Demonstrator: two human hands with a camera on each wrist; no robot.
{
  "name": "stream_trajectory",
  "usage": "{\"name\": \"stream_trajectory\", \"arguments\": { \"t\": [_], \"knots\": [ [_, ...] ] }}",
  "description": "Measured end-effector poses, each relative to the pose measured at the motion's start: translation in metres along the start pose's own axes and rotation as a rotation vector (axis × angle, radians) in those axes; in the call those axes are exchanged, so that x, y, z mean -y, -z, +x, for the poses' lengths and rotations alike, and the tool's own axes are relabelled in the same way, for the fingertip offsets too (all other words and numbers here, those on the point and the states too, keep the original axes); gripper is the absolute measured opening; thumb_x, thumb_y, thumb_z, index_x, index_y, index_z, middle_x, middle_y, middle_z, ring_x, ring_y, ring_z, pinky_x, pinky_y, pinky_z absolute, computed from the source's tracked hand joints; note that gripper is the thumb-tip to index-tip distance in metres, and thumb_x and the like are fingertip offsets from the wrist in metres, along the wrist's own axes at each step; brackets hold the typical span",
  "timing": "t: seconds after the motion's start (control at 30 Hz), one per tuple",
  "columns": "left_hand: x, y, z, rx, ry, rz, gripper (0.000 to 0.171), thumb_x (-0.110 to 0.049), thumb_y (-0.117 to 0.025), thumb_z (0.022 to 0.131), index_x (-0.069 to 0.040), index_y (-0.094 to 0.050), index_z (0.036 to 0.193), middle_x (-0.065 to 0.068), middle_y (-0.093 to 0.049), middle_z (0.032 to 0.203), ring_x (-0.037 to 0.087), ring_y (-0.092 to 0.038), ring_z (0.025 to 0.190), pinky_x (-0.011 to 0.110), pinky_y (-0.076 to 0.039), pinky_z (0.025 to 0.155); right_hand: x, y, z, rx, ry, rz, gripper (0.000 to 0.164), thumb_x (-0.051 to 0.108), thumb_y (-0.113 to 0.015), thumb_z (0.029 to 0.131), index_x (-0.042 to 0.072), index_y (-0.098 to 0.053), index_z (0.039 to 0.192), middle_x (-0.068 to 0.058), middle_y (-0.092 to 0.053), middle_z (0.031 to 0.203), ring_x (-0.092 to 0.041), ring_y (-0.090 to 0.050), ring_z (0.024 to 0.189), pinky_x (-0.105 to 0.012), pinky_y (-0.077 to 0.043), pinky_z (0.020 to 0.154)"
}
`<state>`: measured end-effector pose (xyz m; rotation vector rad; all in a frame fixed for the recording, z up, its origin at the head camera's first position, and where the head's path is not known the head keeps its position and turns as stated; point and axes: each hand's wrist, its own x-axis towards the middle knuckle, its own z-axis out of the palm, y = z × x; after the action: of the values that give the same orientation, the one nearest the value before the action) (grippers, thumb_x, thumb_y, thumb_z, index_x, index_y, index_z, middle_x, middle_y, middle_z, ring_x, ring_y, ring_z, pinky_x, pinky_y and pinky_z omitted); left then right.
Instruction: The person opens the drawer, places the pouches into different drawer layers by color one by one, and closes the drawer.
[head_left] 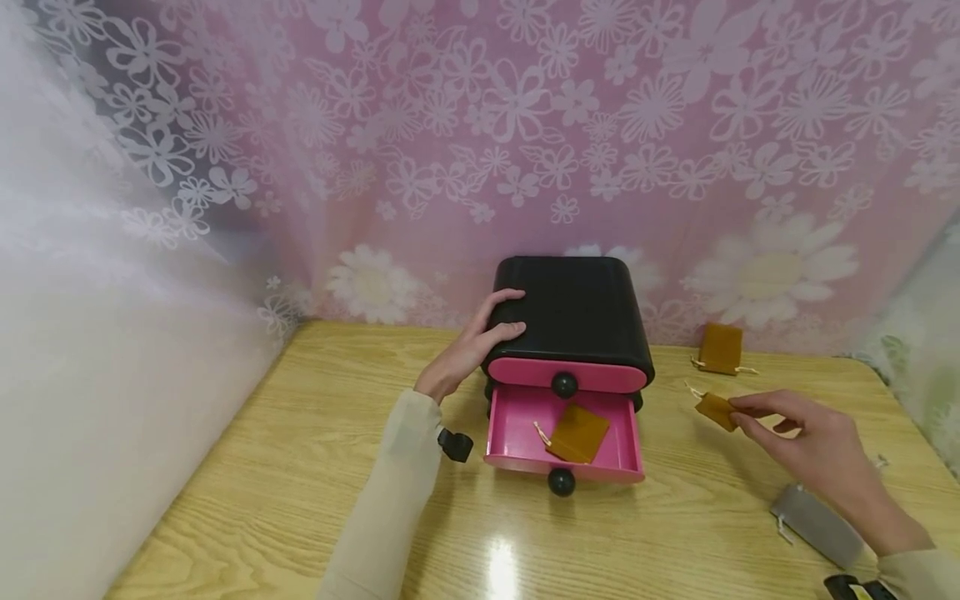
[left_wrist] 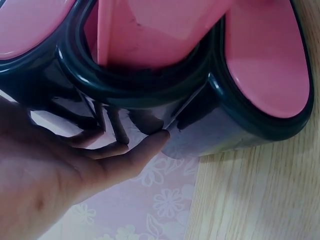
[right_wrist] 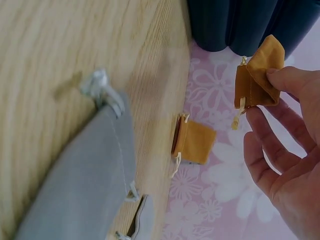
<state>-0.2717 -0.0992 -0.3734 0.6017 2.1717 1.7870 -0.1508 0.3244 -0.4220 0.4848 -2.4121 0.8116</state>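
A black drawer cabinet (head_left: 572, 308) with pink drawers stands near the back of the table. My left hand (head_left: 468, 350) rests on its left side, the fingertips on the top edge. In the left wrist view, the fingers (left_wrist: 142, 152) touch the glossy black side wall. The pulled-out pink drawer (head_left: 513, 417) holds a brown drawstring pouch (head_left: 581, 433). Right of the cabinet, my right hand (head_left: 817, 442) pinches another small brown drawstring pouch (head_left: 716, 411) between thumb and fingers, above the table. That pouch (right_wrist: 257, 75) looks folded over in the right wrist view.
A third brown pouch (head_left: 722, 348) lies at the back right of the table. Nearer, a grey drawstring pouch (head_left: 817, 525) lies below my right forearm. Another grey pouch (right_wrist: 144, 220) shows in the right wrist view. A flowered pink curtain (head_left: 525, 125) hangs behind the table.
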Motion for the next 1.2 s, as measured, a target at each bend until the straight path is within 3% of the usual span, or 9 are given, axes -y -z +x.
{"name": "stream_trajectory", "arguments": {
  "t": [0.4,0.67,0.93,1.2],
  "knots": [
    [-0.001,0.002,0.000,0.006,0.002,-0.033,0.044,-0.039,-0.057,0.102,-0.049,-0.043,0.142,-0.006,-0.040,0.152,0.021,-0.055,0.130,0.048,-0.036,0.118,0.025,-0.001,0.000,-0.028,0.079,0.004,0.051,-0.014,-0.086,0.063,0.019,-0.081,0.101,0.037,-0.063,0.104,0.026,-0.056,0.085,-0.004,-0.048,0.066],
    [-0.001,0.001,-0.001,0.007,0.000,-0.043,0.044,-0.039,-0.057,0.101,-0.048,-0.043,0.142,-0.004,-0.041,0.151,0.022,-0.055,0.130,0.048,-0.037,0.117,0.034,-0.003,0.001,-0.045,0.155,0.036,0.053,-0.014,-0.086,0.060,0.018,-0.081,0.102,0.024,-0.071,0.102,0.022,-0.060,0.086,-0.004,-0.048,0.068],
    [0.000,0.001,-0.001,0.007,-0.003,-0.040,0.045,-0.038,-0.057,0.101,-0.049,-0.043,0.142,-0.005,-0.041,0.151,0.022,-0.055,0.130,0.049,-0.037,0.117,0.041,-0.007,-0.002,-0.062,0.149,0.064,0.053,-0.015,-0.087,0.058,0.015,-0.081,0.101,0.032,-0.067,0.107,0.021,-0.060,0.086,-0.004,-0.047,0.069],
    [0.001,0.003,-0.001,0.010,0.003,-0.038,0.044,-0.040,-0.057,0.101,-0.050,-0.043,0.142,-0.009,-0.038,0.153,0.020,-0.054,0.132,0.049,-0.035,0.119,0.051,-0.009,0.002,-0.051,0.170,0.076,0.051,-0.012,-0.088,0.060,0.016,-0.081,0.102,0.024,-0.071,0.105,0.019,-0.061,0.087,-0.004,-0.047,0.070]
  ]
}}
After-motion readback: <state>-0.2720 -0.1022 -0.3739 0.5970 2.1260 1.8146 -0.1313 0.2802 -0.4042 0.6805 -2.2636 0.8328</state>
